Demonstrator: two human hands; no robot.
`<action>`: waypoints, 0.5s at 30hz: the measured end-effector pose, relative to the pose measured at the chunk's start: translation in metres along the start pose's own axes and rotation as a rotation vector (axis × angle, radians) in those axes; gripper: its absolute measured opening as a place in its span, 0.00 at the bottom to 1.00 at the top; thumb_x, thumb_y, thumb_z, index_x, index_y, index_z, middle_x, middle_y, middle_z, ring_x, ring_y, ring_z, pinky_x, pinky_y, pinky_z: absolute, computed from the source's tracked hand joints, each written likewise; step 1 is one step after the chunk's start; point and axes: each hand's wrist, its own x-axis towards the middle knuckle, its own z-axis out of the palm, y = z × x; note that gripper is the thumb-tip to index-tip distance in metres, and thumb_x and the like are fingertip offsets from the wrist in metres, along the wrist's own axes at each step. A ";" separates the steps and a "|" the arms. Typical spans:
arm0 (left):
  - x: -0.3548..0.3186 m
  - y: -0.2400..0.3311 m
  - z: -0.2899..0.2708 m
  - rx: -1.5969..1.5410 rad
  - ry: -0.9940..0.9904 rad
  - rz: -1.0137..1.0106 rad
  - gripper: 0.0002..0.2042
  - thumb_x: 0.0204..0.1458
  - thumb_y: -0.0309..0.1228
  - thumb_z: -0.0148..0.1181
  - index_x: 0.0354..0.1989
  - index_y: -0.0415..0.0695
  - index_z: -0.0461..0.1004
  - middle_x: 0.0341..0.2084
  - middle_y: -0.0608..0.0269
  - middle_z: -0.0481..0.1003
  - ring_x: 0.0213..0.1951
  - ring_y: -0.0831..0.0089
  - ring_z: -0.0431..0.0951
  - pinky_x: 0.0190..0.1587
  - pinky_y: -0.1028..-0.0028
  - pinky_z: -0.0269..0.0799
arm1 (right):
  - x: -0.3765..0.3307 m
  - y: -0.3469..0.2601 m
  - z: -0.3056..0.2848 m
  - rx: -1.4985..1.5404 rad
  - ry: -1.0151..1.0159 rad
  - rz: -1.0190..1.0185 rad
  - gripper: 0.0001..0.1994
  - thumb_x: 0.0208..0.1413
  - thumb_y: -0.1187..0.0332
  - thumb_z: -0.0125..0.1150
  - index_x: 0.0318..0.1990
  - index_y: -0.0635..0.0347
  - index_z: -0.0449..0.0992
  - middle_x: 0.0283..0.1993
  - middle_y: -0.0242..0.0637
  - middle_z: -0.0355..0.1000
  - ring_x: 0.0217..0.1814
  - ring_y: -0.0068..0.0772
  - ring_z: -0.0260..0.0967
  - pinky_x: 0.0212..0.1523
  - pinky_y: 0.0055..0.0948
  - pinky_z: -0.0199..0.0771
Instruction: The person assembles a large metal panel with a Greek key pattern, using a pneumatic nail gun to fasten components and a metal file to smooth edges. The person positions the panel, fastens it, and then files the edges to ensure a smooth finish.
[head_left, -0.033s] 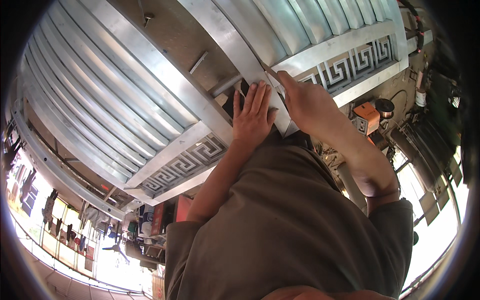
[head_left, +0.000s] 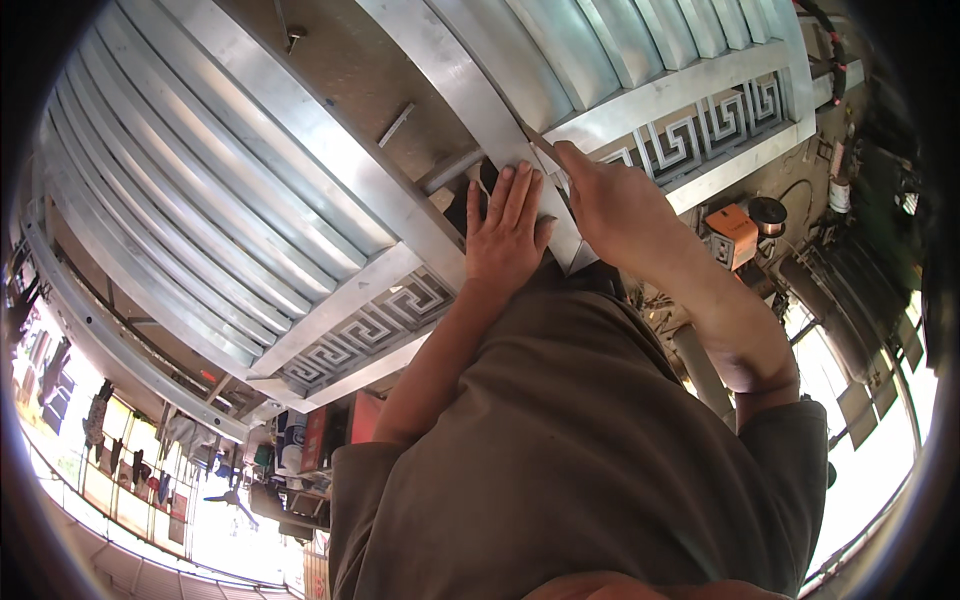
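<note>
My left hand [head_left: 505,230] lies on the end of a silver metal frame bar [head_left: 450,75], its fingers stretched out over the surface. Just right of it, my right hand [head_left: 625,210] is closed with the index finger extended. A thin, flat, dark strip-like tool [head_left: 537,138] emerges from under that finger along the bar's right edge; most of it is hidden by the hand, so its exact kind does not show. The bar ends in a pointed corner [head_left: 577,262] close to my body. To its right runs a panel with a fretwork band [head_left: 680,140].
A second slatted metal panel [head_left: 230,170] lies at left, with its own fretwork band [head_left: 370,325]. Between the panels, a small metal piece [head_left: 397,125] rests on the brown surface below. An orange box-shaped machine [head_left: 735,237] and a wire spool [head_left: 768,213] stand at right.
</note>
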 end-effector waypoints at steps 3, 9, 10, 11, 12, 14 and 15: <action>0.000 0.000 0.002 -0.013 0.020 0.000 0.33 0.61 0.47 0.61 0.74 0.49 0.66 0.77 0.68 0.58 0.77 0.68 0.57 0.76 0.44 0.52 | 0.001 -0.004 -0.005 0.013 -0.037 0.023 0.18 0.61 0.74 0.56 0.58 0.67 0.66 0.29 0.55 0.77 0.35 0.63 0.79 0.36 0.57 0.78; -0.001 0.001 0.003 -0.017 0.005 0.013 0.35 0.60 0.47 0.63 0.73 0.46 0.65 0.77 0.62 0.57 0.77 0.59 0.57 0.76 0.41 0.50 | 0.005 -0.009 -0.014 0.030 -0.101 0.068 0.16 0.66 0.74 0.53 0.59 0.65 0.66 0.28 0.57 0.76 0.35 0.66 0.77 0.34 0.60 0.74; 0.000 0.001 0.003 -0.023 0.003 0.010 0.35 0.60 0.47 0.64 0.74 0.46 0.65 0.77 0.62 0.57 0.77 0.60 0.57 0.76 0.41 0.50 | 0.007 -0.011 -0.013 0.000 -0.094 0.068 0.16 0.66 0.74 0.52 0.59 0.65 0.66 0.28 0.57 0.76 0.35 0.66 0.77 0.34 0.60 0.74; 0.000 0.001 0.002 -0.026 0.007 0.007 0.35 0.59 0.47 0.64 0.74 0.46 0.65 0.77 0.62 0.57 0.77 0.59 0.57 0.76 0.42 0.50 | 0.009 -0.012 -0.011 -0.032 -0.111 0.086 0.16 0.66 0.75 0.52 0.59 0.65 0.66 0.28 0.57 0.76 0.35 0.66 0.77 0.34 0.60 0.74; 0.000 0.001 0.002 -0.029 0.010 0.006 0.35 0.59 0.47 0.64 0.74 0.46 0.65 0.77 0.62 0.57 0.76 0.59 0.57 0.76 0.42 0.51 | 0.008 -0.012 -0.013 -0.012 -0.102 0.058 0.18 0.63 0.74 0.55 0.59 0.67 0.66 0.29 0.57 0.76 0.35 0.66 0.77 0.35 0.58 0.75; 0.000 0.003 0.002 -0.033 0.012 0.002 0.35 0.59 0.46 0.64 0.74 0.46 0.65 0.77 0.62 0.57 0.76 0.59 0.58 0.76 0.42 0.51 | 0.006 -0.012 -0.015 0.016 -0.144 0.057 0.22 0.57 0.74 0.61 0.58 0.71 0.64 0.30 0.57 0.77 0.36 0.66 0.79 0.36 0.55 0.79; 0.001 0.003 0.002 -0.032 0.016 -0.003 0.35 0.59 0.46 0.64 0.74 0.46 0.65 0.77 0.62 0.57 0.76 0.59 0.58 0.76 0.42 0.51 | 0.007 -0.010 -0.016 -0.017 -0.135 0.022 0.23 0.56 0.74 0.62 0.58 0.71 0.64 0.30 0.56 0.77 0.36 0.65 0.79 0.35 0.54 0.79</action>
